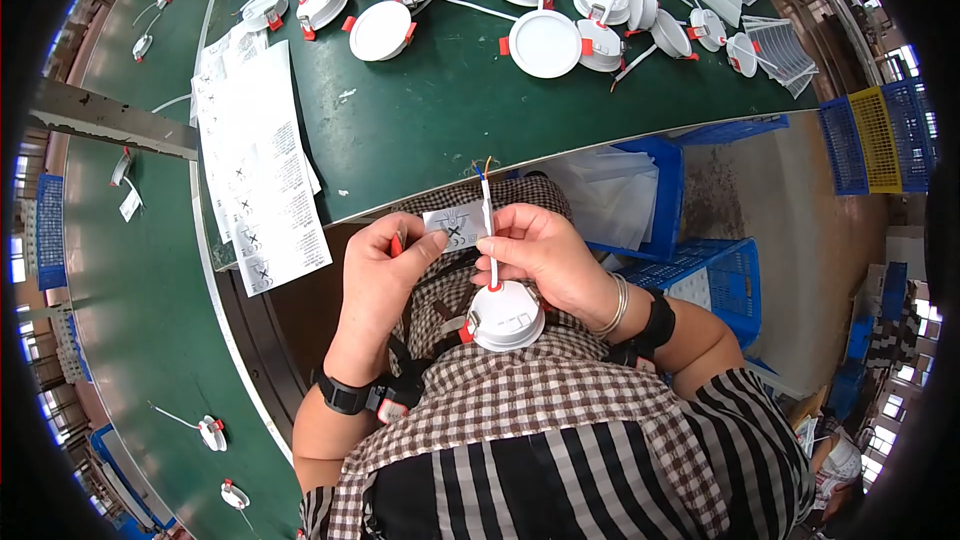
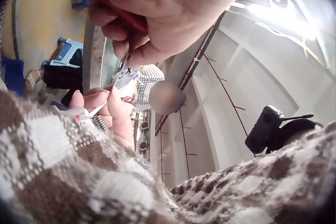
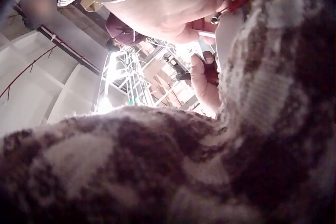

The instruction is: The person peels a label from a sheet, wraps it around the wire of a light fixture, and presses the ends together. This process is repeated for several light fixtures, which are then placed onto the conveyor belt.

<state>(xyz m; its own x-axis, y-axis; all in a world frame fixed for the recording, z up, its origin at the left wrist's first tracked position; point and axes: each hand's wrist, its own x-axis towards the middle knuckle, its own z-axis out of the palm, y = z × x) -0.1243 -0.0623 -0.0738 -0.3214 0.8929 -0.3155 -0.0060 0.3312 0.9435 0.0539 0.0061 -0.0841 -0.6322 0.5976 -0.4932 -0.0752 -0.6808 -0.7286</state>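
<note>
My left hand (image 1: 380,265) pinches a small silver printed label (image 1: 448,221) between thumb and fingers in the head view. A slim red object (image 1: 397,244) is tucked in the same hand; its kind I cannot tell. Facing it, my right hand (image 1: 556,256) pinches the white cable (image 1: 487,202) of a round downlight (image 1: 510,322). The label's right side meets the cable, whose bare coloured wire ends point up. Below the hands, the downlight hangs close to the checked apron, its back upward and a red-tipped spring clip at its left.
Several white downlights (image 1: 543,43) with red clips lie across the back of the green table (image 1: 420,125). Label sheets (image 1: 262,155) overhang its left front edge. Blue crates (image 1: 735,285) stand low at the right. Another green surface (image 1: 130,270) runs along the left.
</note>
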